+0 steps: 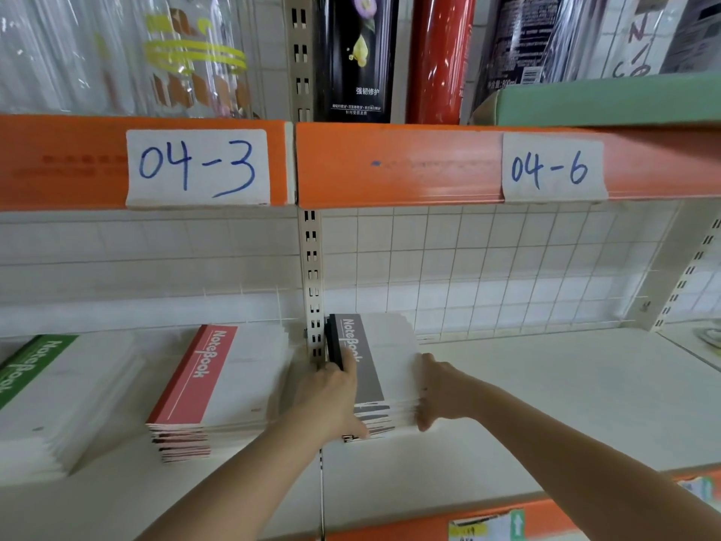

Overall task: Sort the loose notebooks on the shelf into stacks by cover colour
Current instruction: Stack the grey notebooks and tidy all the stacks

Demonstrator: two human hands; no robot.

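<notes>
Three stacks of notebooks lie on the white shelf (pixel 546 404). A green-covered stack (pixel 47 392) sits at the far left, a red-covered stack (pixel 218 388) beside it, and a grey-covered stack (pixel 384 361) right of the upright post. My left hand (pixel 331 396) grips the grey stack's left side, thumb on the top cover. My right hand (pixel 433 392) presses against the stack's right edge, fingers curled down its side. Both hands squeeze the stack between them.
A slotted metal post (pixel 312 283) stands just left of the grey stack. The orange shelf edge (pixel 390 165) overhead carries labels 04-3 and 04-6. Bottles and packages stand on the upper shelf. White shelf surface extends to the right of the grey stack.
</notes>
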